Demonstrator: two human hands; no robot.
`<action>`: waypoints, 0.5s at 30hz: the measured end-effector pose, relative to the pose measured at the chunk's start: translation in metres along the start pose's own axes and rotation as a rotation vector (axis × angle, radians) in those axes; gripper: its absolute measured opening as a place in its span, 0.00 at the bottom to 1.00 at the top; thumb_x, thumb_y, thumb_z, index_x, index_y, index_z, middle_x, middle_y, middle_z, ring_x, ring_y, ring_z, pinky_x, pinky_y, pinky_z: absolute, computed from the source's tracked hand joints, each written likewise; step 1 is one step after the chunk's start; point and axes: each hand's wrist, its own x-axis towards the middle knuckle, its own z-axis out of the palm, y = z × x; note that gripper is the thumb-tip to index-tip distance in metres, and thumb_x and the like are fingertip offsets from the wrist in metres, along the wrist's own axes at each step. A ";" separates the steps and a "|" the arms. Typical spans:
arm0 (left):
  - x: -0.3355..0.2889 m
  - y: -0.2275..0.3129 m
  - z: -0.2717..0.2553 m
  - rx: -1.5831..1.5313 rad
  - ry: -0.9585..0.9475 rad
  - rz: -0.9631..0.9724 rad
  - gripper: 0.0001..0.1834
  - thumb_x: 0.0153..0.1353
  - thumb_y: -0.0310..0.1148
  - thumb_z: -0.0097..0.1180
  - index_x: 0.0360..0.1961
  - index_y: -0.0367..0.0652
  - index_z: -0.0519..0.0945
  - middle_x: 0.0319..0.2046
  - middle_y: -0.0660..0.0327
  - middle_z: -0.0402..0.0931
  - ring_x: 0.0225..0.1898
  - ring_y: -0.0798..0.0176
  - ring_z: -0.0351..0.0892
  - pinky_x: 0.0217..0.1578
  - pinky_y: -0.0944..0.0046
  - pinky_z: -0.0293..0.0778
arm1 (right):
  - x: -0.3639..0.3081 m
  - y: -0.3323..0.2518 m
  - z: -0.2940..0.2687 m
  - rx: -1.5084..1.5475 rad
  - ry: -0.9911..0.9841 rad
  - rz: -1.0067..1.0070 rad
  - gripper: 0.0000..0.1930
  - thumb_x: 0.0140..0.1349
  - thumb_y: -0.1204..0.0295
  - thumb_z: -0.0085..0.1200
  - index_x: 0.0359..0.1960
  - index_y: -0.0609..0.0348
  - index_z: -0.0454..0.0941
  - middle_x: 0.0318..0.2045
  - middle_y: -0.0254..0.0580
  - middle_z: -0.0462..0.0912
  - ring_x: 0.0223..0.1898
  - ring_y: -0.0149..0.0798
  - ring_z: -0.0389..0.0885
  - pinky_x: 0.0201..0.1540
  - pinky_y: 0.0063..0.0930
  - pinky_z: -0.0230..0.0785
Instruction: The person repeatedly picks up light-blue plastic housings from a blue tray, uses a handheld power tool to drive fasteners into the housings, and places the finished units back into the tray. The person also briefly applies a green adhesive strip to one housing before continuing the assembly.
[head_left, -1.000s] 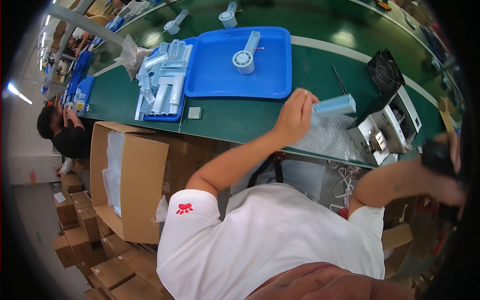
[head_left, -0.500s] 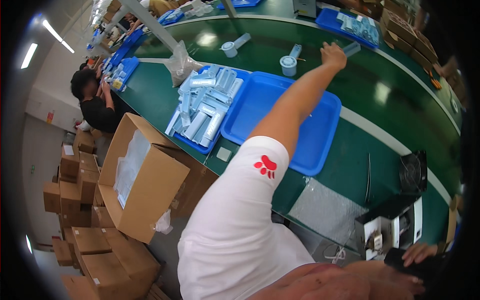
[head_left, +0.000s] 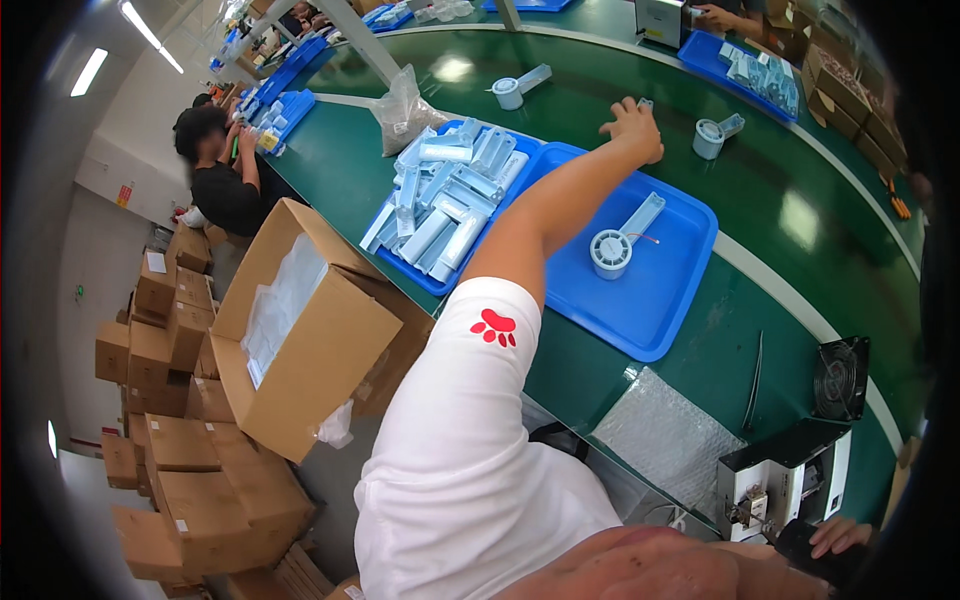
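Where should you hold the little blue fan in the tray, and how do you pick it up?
Probably the middle of the handle of the fan, pinched across its long sides from above: it's straight and slimmer than the round head. The blue tray has raised edges, so sideways may be harder. Avoid the thin wire poking out right, near the head.

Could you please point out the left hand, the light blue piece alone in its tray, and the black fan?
Left hand [head_left: 636, 132], head view: back of the hand.
Light blue piece [head_left: 613, 250], head view: its round head.
Black fan [head_left: 840, 378], head view: its round grille.
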 end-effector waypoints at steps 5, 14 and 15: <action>0.030 -0.034 0.020 -0.142 -0.133 0.011 0.37 0.60 0.46 0.67 0.65 0.38 0.70 0.62 0.47 0.69 0.63 0.44 0.74 0.59 0.48 0.77 | 0.001 -0.007 -0.045 0.254 -0.329 0.178 0.27 0.63 0.48 0.61 0.52 0.55 0.71 0.40 0.50 0.78 0.38 0.45 0.79 0.47 0.46 0.74; -0.075 -0.025 -0.056 -0.680 0.345 0.452 0.27 0.61 0.56 0.65 0.48 0.43 0.81 0.43 0.46 0.83 0.44 0.42 0.84 0.48 0.48 0.79 | -0.029 -0.029 -0.032 -0.096 0.363 -0.030 0.29 0.64 0.46 0.56 0.48 0.63 0.73 0.36 0.47 0.76 0.33 0.40 0.76 0.40 0.39 0.72; -0.122 -0.019 -0.082 -0.603 0.299 0.481 0.26 0.65 0.52 0.63 0.51 0.40 0.80 0.42 0.49 0.84 0.41 0.48 0.85 0.46 0.50 0.79 | -0.020 -0.028 -0.022 -0.157 0.401 -0.061 0.29 0.65 0.45 0.54 0.48 0.63 0.73 0.35 0.47 0.76 0.32 0.40 0.76 0.39 0.38 0.72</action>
